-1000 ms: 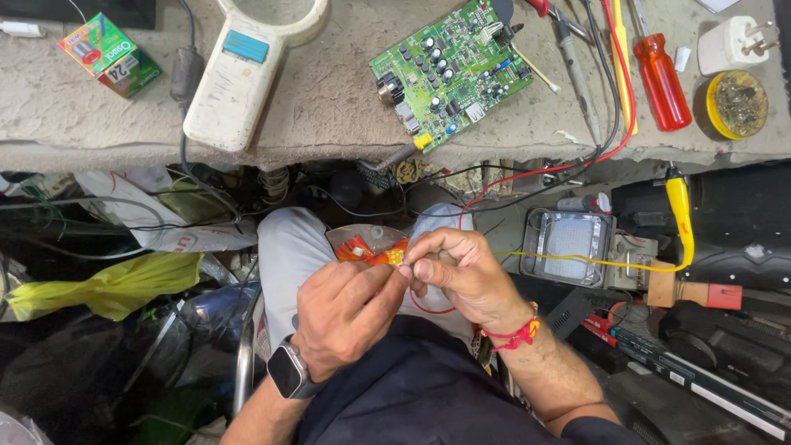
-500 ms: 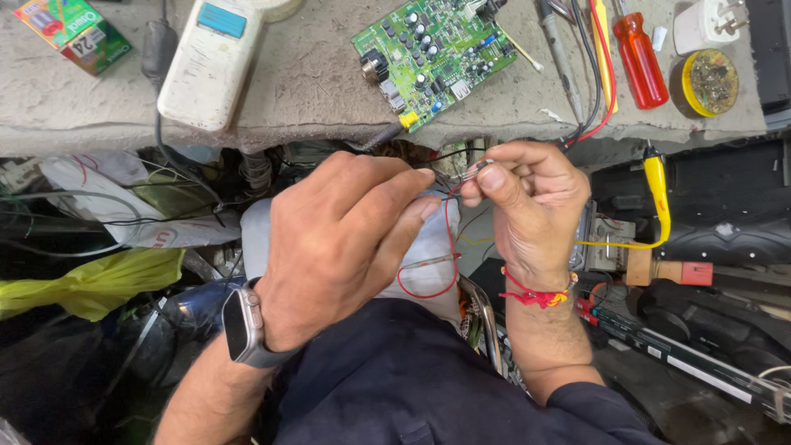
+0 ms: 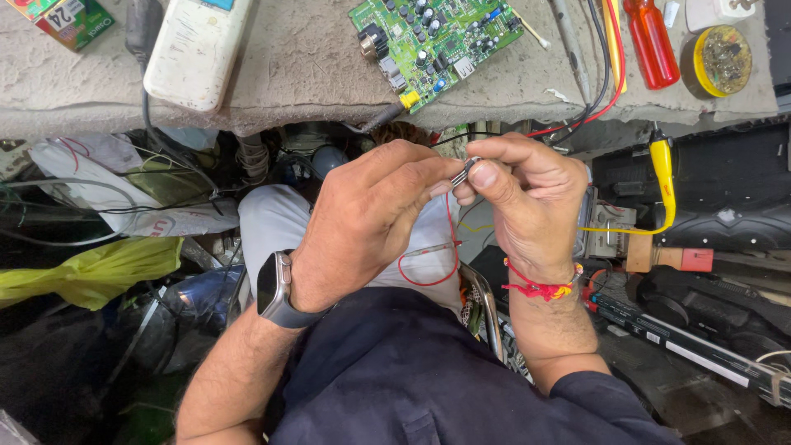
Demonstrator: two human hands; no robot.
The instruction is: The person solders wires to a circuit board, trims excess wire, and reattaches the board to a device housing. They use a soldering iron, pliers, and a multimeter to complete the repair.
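Note:
My left hand [image 3: 371, 218] and my right hand [image 3: 523, 198] meet above my lap, just below the bench edge. Their fingertips pinch a small silvery metal piece [image 3: 464, 170] joined to a thin red wire [image 3: 428, 268] that loops down between my wrists. A smartwatch sits on my left wrist and a red thread band on my right. A green circuit board [image 3: 437, 41] lies on the grey bench [image 3: 288, 74] right above my hands, with a cable plugged into its near corner.
On the bench lie a white device [image 3: 194, 49], a red-handled screwdriver [image 3: 651, 41], a round yellow tin [image 3: 718, 56] and a coloured box [image 3: 62, 18]. A yellow probe [image 3: 662, 169] with its yellow lead hangs at right. Bags, wires and dark casings crowd the floor.
My hands rose from my lap towards the bench edge, and the view closed in on them. An orange part seen in my fingers a second ago is out of sight.

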